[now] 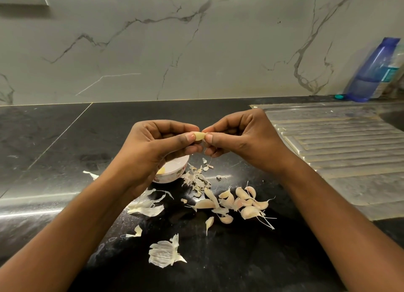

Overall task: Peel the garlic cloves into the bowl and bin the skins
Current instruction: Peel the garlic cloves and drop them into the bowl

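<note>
My left hand (161,147) pinches a pale garlic clove (199,136) between thumb and fingers, raised above the counter. My right hand (238,136) pinches the clove's right tip, where a thin strand of skin hangs down. Below my left hand stands a small white bowl (172,173), partly hidden, with a yellowish clove inside. Several unpeeled cloves (242,202) lie in a heap on the black counter in front of the bowl. Loose papery skins (197,178) are scattered beside the bowl, and a larger husk (164,252) lies nearer to me.
The black stone counter (65,149) meets a marbled wall at the back. A ribbed steel sink drainboard (341,151) fills the right side. A blue plastic bottle (371,70) leans on the wall at the far right. More skins (146,206) lie left of the heap.
</note>
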`<state>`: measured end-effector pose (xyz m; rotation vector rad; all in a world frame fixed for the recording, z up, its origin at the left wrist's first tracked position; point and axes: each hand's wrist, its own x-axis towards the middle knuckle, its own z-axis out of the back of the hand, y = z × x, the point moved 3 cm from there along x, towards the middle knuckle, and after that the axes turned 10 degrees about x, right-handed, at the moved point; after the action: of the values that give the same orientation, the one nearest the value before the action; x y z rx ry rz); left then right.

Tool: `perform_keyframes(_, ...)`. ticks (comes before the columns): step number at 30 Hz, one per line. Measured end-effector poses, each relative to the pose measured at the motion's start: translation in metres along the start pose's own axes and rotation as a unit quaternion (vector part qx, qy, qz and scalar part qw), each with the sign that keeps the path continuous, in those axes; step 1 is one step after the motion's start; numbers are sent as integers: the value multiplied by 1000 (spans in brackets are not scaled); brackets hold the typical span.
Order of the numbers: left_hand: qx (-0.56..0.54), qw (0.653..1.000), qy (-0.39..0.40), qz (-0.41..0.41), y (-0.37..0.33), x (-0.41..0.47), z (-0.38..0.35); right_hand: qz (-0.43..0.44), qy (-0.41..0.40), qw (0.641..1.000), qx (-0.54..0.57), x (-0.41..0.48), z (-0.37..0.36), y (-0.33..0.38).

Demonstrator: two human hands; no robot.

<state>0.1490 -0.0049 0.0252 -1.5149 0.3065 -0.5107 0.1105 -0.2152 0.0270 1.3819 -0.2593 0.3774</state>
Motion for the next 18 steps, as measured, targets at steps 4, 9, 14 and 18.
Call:
perform_keyframes(4, -8, 1000, -1, 7, 0, 1, 0, -1, -9, 1000, -13, 0, 0, 0)
perform_keyframes(9, -50, 998, 17, 35, 2, 2, -2, -4, -15, 1000, -17, 0, -2, -1)
perform_keyframes(14, -47, 998, 21, 38, 4, 3, -2, -6, -16, 1000, -3, -1, -3, 1)
perform_keyframes(18, 54, 998, -29, -36, 3, 1, -2, -20, -33, 999, 24, -1, -1, 2)
